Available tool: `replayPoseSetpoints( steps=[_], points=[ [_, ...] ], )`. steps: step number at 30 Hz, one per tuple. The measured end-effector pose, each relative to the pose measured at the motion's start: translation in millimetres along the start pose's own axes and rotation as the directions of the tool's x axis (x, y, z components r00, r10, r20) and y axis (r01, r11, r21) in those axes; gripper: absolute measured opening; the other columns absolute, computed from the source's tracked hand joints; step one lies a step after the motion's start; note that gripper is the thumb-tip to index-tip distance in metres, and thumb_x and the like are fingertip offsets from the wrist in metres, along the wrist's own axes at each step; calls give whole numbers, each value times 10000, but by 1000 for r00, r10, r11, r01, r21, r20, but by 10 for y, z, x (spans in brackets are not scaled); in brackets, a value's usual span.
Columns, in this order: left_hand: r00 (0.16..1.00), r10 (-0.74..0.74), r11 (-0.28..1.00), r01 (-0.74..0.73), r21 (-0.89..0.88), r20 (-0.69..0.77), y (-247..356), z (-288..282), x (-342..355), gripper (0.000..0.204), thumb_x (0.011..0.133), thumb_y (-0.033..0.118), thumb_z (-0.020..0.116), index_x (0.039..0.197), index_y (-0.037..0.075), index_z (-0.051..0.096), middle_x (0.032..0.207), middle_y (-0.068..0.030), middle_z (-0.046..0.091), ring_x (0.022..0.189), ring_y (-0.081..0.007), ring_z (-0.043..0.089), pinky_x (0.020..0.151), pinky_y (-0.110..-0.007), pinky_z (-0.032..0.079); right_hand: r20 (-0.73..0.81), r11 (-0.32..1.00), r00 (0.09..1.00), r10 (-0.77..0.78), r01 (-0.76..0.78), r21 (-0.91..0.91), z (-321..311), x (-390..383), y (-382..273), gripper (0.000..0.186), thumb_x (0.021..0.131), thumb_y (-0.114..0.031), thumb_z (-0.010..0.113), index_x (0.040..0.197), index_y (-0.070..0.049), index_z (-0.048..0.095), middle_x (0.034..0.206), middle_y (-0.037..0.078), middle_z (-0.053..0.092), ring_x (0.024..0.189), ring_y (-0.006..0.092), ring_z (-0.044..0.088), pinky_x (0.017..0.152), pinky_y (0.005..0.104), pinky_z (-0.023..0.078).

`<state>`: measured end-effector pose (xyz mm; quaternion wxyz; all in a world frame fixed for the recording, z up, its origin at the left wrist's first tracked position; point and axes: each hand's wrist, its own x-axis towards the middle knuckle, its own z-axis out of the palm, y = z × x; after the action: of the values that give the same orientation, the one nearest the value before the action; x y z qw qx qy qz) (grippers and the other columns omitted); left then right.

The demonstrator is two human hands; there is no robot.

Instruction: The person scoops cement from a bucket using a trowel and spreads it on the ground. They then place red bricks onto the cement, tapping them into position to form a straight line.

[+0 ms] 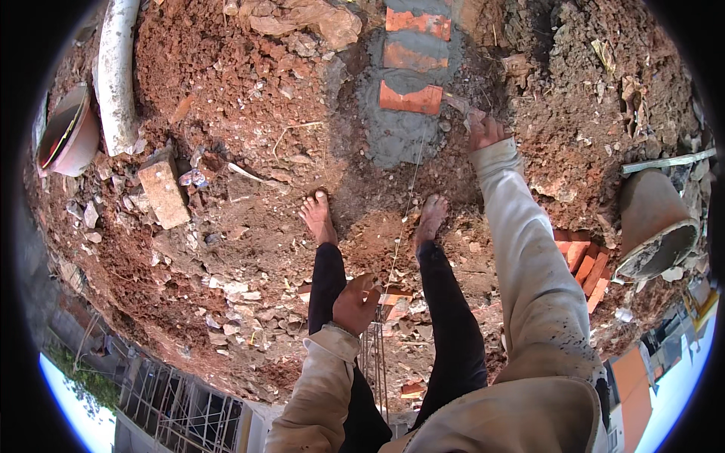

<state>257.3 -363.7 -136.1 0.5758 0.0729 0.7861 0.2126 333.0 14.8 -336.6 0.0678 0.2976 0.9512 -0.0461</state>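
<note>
My right hand is closed round the handle of a trowel; its mortar-smeared blade points toward the nearest brick in a row. That orange-red brick lies across a strip of wet grey mortar, with mortar partly covering its top. Beyond it, a second brick and a third brick sit in the same strip. My left hand hangs above the ground near my left knee, thumb and fingers apart and loosely bent, with nothing visible in it. A thin string runs from the mortar back between my feet.
A white pipe, a tub and a loose block lie on the left. At right are a tipped bucket and stacked bricks. Steel rods stand between my legs. Rubble covers the reddish soil.
</note>
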Motion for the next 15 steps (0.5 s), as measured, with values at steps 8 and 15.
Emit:
replayPoseSetpoints(
  steps=[8, 15],
  points=[
    [760, 380, 741, -591, 318, 526, 901, 387, 771, 322, 865, 268, 562, 1094, 42, 563, 990, -166, 620, 920, -331, 611, 841, -445, 452, 68, 990, 988, 138, -137, -10, 239, -32, -7, 463, 773, -138, 610, 1234, -144, 579, 1038, 130, 572, 908, 321, 583, 774, 450, 500],
    [462, 117, 378, -839, 391, 879, 1077, 264, 1031, 216, 757, 149, 583, 924, 16, 621, 895, -136, 646, 897, -272, 632, 809, -422, 448, -73, 990, 995, -60, 50, -134, 75, 160, 195, 498, 802, -103, 593, 1291, -174, 528, 1055, 100, 560, 925, 271, 581, 726, 408, 481]
  ],
)
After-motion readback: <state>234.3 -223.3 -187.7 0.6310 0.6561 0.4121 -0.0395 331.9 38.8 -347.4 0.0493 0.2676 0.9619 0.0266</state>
